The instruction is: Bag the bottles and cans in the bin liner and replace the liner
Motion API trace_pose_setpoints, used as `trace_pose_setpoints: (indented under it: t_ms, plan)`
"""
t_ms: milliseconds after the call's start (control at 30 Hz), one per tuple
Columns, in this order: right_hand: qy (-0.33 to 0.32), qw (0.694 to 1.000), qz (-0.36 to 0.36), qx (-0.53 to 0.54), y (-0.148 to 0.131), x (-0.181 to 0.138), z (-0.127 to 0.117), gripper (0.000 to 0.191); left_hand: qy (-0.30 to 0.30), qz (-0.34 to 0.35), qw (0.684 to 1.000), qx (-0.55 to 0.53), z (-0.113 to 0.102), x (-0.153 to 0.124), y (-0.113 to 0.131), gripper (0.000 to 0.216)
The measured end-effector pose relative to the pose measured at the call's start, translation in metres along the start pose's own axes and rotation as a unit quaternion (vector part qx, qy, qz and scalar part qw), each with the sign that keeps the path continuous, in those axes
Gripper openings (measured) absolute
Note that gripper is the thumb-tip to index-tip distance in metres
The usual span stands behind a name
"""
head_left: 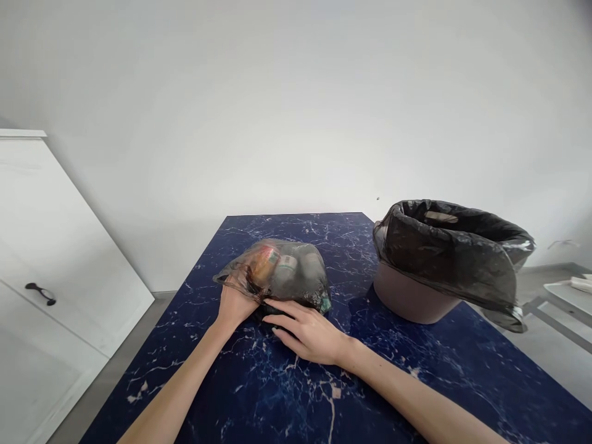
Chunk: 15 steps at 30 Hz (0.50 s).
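A translucent dark garbage bag (303, 274) lies on the table in front of me, filled with several items. An orange-red package and pale, whitish containers show through its film. At the bag's near left side, my left hand (237, 303) is closed on the gathered plastic, its fingers largely covered by the film. My right hand (308, 330) rests against the near side of the bag. Its fingers are stretched out and slightly apart, the tips touching the dark plastic close to my left hand.
A brownish bin (411, 299) lined with a black bag (444, 259) stands on the right of the dark blue marbled table (287, 401). A white cabinet (50, 246) is at the left, a pale wall (296, 111) behind. A light-coloured rack (567, 302) appears at far right.
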State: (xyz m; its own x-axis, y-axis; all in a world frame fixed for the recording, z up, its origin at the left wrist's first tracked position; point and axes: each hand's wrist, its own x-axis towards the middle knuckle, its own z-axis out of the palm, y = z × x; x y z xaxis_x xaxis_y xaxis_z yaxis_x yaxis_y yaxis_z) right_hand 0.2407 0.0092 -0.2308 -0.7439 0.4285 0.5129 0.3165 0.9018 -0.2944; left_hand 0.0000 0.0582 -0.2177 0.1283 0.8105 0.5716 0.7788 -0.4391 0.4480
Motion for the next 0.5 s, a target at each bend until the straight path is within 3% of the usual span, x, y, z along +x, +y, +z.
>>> trace_pose_setpoints:
  t_ms: [200,500]
  plan:
    - [0.030,0.997,0.066,-0.003,0.006,-0.002,-0.003,0.041,0.007,-0.035,0.999,0.031,0.006,-0.004,-0.015,0.060]
    - [0.050,0.985,0.163,-0.005,0.015,-0.005,0.001,0.052,0.068,-0.054,0.995,0.057,-0.002,-0.005,0.000,0.059]
